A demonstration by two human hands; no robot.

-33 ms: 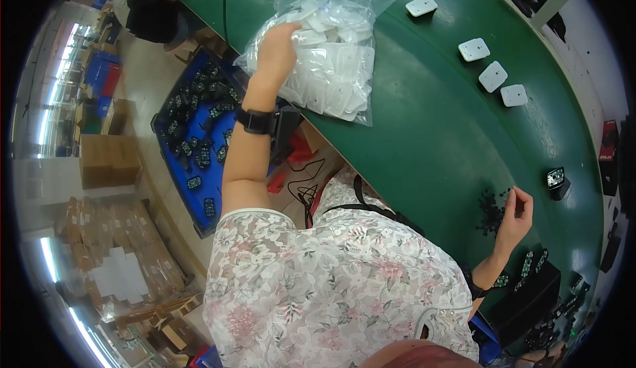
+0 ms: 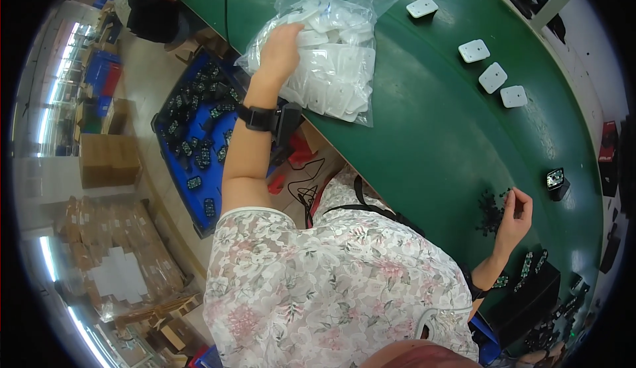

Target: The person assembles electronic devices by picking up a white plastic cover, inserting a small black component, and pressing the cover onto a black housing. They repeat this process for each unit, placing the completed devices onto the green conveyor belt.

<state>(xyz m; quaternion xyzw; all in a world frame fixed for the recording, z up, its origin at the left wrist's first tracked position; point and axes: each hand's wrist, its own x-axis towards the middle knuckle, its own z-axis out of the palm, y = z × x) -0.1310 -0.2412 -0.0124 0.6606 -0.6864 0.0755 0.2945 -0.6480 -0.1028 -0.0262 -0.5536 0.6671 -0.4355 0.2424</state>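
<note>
My left hand [image 2: 278,55] reaches over the left side of a clear plastic bag [image 2: 364,113] filled with flat white plastic covers [image 2: 324,70]. Its fingertips meet the covers near the bag's upper middle, and the bag and the hand itself hide what they grip. At the right, my right hand [image 2: 518,217] has thumb and fingertips closed together beside a pile of tiny black parts [image 2: 490,212]. Whatever sits in that pinch is too small to make out. A small black device with a bare circuit board [image 2: 556,178] stands just beyond the right hand.
Several white-faced units [image 2: 492,77] stand along the far side of the green table [image 2: 397,149]. A blue tray [image 2: 185,186] of black devices is at left. Near my right wrist are a black box [image 2: 530,298] and circuit boards [image 2: 527,264]. Another person [image 2: 152,3] sits far left.
My left hand has shifted very slightly to the right over the bag. The right hand stays in place by the black parts.
</note>
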